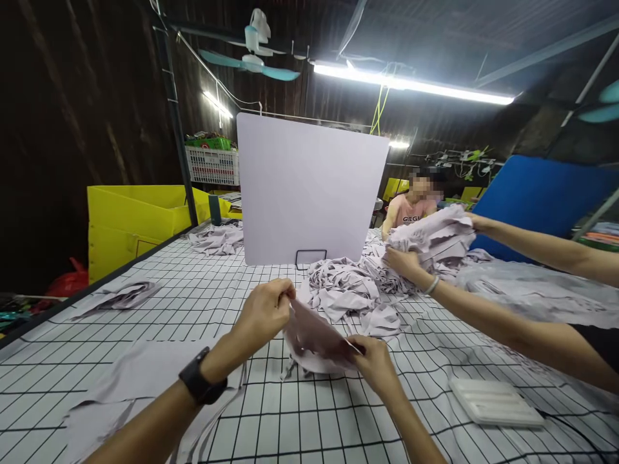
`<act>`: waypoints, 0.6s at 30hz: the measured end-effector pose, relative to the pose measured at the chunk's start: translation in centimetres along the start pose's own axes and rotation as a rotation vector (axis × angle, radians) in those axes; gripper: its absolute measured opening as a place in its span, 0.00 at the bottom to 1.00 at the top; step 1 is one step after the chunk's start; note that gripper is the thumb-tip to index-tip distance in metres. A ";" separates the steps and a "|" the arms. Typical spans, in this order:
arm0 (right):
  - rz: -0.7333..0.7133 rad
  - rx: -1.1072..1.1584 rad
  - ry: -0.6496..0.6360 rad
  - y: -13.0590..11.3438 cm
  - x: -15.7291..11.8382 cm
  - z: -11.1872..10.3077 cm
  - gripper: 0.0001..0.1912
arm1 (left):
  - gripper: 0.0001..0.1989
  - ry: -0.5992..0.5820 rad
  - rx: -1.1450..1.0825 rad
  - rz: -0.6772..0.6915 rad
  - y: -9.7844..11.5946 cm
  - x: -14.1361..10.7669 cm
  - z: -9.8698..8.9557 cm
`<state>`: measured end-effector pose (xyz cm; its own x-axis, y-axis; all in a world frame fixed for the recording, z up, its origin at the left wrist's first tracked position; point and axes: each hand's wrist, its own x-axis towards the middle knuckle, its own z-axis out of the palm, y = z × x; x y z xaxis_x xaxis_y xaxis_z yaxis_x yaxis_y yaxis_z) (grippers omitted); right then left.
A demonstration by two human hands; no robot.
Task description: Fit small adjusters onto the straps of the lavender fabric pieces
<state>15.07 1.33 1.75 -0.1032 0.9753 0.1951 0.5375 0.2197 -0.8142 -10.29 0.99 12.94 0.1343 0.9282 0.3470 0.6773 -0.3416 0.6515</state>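
Between my two hands hangs a pale mauve fabric piece (316, 338), held just above the grid-patterned tabletop (285, 412). The fingers of my left hand (268, 309), with a dark watch at the wrist, pinch its upper left corner. My right hand (377, 364) grips the piece's right edge, fingers closed on it. A small frayed scrap shows beneath the cloth. Beyond my hands lies a heap of crumpled fabric pieces (343, 283). Flat layers of the same fabric (140, 367) lie under and beside my left forearm.
A co-worker's hands (409, 267) hold a fabric bundle (430, 238) at right. A white board (312, 187) stands upright behind the heap. A white flat device (496, 401) with a cable lies at lower right. Another person (411, 209) is across the table. Left stands a yellow bin (130, 216).
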 end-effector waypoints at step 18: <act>0.176 -0.178 -0.061 5.8 -1.4 -5.6 0.19 | 0.17 -0.432 0.214 -0.149 -8.7 -4.8 4.9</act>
<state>23.03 1.08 -0.13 -0.0418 0.9989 0.0209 0.6900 0.0441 -0.7225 -13.36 0.19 2.29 0.2812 0.9563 -0.0801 0.8393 -0.2046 0.5038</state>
